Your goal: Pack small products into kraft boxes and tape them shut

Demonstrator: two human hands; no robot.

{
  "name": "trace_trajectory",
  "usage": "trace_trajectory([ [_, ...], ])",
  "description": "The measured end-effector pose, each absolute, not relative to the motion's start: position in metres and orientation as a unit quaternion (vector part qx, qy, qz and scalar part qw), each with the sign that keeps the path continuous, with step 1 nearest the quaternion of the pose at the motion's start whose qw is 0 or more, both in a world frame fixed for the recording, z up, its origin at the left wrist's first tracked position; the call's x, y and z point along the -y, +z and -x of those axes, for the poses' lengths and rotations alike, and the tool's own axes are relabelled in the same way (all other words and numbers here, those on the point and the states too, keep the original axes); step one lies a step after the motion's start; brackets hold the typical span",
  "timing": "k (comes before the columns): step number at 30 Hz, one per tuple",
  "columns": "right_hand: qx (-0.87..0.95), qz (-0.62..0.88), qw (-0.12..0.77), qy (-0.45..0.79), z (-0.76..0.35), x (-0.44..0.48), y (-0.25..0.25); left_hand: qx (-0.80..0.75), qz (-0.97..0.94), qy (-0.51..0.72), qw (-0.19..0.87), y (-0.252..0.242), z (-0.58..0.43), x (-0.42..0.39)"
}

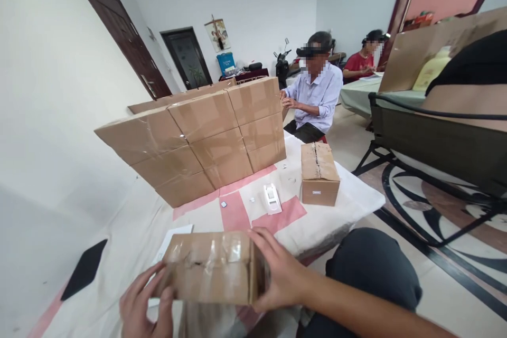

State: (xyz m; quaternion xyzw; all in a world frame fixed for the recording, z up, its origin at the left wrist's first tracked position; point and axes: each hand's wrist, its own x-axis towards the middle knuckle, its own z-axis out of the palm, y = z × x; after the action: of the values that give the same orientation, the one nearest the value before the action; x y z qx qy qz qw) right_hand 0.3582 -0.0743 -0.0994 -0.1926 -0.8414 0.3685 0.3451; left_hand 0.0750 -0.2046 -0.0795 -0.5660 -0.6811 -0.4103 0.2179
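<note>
Cardboard box (209,274), taped, clamped between left hand (142,303) and right hand (280,274); probably light, stiff-walled, slick along tape (233,251); opposite ends offer best hold.

The brown cardboard box (212,274) (taped across) is between both hands (279,269).

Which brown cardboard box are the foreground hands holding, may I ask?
The taped brown cardboard box in front, between the left hand and right hand; the white-labelled brown box and cardboard wall stand apart.
</note>
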Motion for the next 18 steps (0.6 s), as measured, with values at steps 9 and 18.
trace_trajectory([
  [9,0.527,0.574,0.609,0.147,-0.450,0.176,-0.130,0.783,0.509,-0.356,-0.017,-0.182,-0.054,0.203],
  [18,0.477,0.612,0.627,0.072,-0.452,0.156,-0.087,0.782,0.546,-0.301,-0.009,-0.185,-0.052,0.198],
])
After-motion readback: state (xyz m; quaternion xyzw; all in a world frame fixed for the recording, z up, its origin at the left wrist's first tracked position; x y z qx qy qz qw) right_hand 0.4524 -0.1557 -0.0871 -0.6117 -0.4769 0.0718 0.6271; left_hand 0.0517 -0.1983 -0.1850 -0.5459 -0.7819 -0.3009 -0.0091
